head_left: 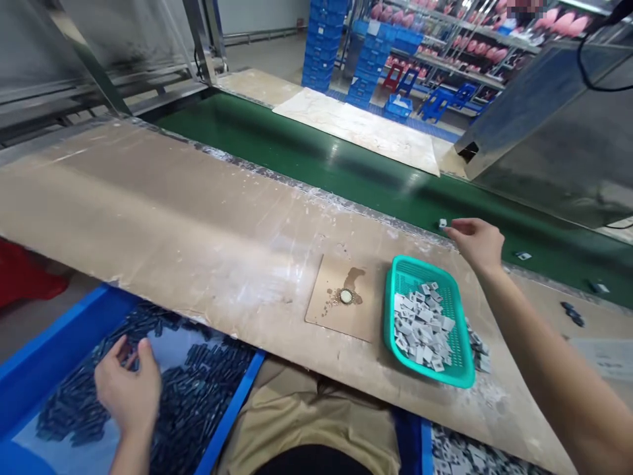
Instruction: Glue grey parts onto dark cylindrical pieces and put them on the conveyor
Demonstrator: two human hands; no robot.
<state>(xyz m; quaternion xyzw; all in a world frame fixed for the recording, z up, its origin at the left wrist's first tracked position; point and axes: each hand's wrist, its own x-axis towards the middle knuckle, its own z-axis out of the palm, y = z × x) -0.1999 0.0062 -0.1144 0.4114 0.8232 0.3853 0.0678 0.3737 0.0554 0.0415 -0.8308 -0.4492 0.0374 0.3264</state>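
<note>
At the green belt's [346, 158] near edge, the right hand [475, 243] pinches at a white block [442, 223]; whether gripped, we cannot tell. The left hand [129, 382], thumb and finger apart, hangs over dark pieces [212, 382]. We judge this block placement, calling next for clean release.

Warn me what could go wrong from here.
The small white piece at the right hand's fingertips appears at the near edge of the green conveyor belt; a fumble could leave it badly placed.

The turquoise plastic basket stands near the workbench's front edge, so a bump might spill its pieces.

Wet-looking stains on the brown square might smear onto anything set there.
</note>
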